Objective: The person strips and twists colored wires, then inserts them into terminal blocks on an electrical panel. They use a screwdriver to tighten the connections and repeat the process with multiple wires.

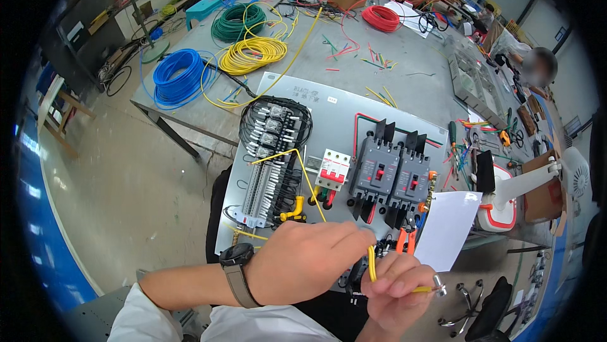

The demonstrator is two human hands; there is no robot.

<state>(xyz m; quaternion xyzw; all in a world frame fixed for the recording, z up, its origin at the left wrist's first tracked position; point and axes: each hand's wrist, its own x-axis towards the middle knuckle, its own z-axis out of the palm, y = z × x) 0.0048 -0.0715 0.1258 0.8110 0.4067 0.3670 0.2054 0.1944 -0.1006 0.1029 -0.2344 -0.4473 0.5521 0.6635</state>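
I see the left hand (pixel 310 260) over the near edge of the mounting plate (pixel 344 111), fingers curled closed on a bent yellow wire (pixel 372 266); toward the near right corner, the right hand (pixel 398 285) pinches it, silver cable lug (pixel 439 286) beyond the fingertips.

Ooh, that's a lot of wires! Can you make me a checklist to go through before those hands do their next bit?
1. Right hand has the yellow wire: ok, its fingers pinch it.
2. Left hand grips it too: cannot tell, its fingertips are partly hidden at the wire's bend.
3. Silver metal lug at the wire's end: ok, it sticks out past the right hand.
4. Lug fixed tightly: cannot tell, too small to see.
5. Wire straight between the hands: not ok, it bends sharply.
6. Orange-handled tool close by: ok, it lies just beyond the right hand.
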